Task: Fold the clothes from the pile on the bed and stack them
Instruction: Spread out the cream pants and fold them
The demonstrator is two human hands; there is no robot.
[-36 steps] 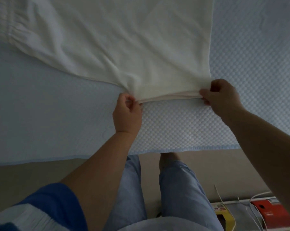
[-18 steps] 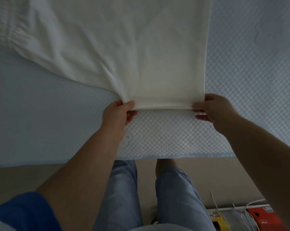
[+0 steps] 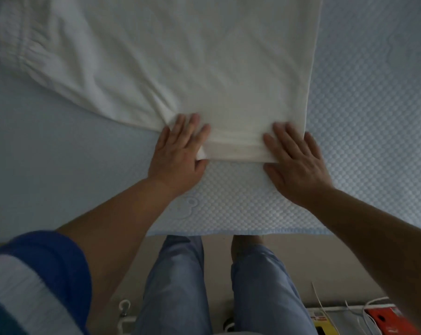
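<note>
Both hands lie flat, fingers spread, on the near hem of a white garment (image 3: 180,68) on the bed (image 3: 373,117): the left hand (image 3: 178,151) presses the hem's left corner, the right hand (image 3: 296,163) its right corner. Half a second earlier each hand was pinching that hem and drawing it toward the bed's near edge; now the pinch has given way to open palms, and the cloth sits squared and taut between them. To the far left an elastic band (image 3: 23,49) of the garment stays bunched. By the look of it, the straightening is done and smoothing is under way, so the first fold is likely next. No finished stack shows here, and the pile is out of view.
</note>
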